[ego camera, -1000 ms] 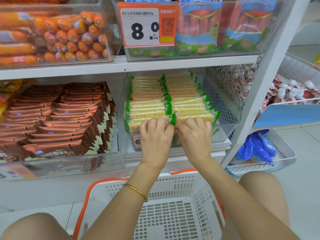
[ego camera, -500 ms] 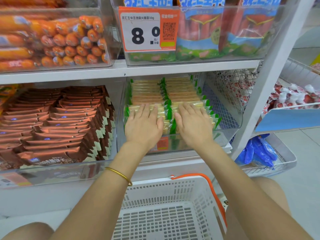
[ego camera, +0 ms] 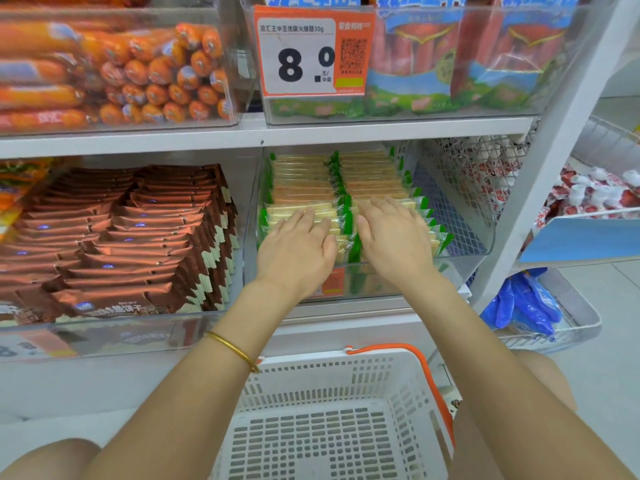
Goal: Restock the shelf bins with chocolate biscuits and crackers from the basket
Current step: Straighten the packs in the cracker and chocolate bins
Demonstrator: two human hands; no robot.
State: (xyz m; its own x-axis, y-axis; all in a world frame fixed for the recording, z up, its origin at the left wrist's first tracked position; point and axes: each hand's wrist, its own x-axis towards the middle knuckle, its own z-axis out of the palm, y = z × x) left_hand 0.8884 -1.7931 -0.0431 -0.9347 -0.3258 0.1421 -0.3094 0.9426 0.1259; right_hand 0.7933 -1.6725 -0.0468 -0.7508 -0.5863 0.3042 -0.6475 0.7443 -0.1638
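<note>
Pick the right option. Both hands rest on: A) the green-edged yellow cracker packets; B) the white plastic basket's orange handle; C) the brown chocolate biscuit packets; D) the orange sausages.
A: the left hand and the right hand lie flat, fingers straight, on the green-edged yellow cracker packets in the clear plastic bin.

Lower white shelf (ego camera: 346, 323), clear cracker bin (ego camera: 388, 280) rt, choc-biscuit bin (ego camera: 121, 336) lt, poss. touching
</note>
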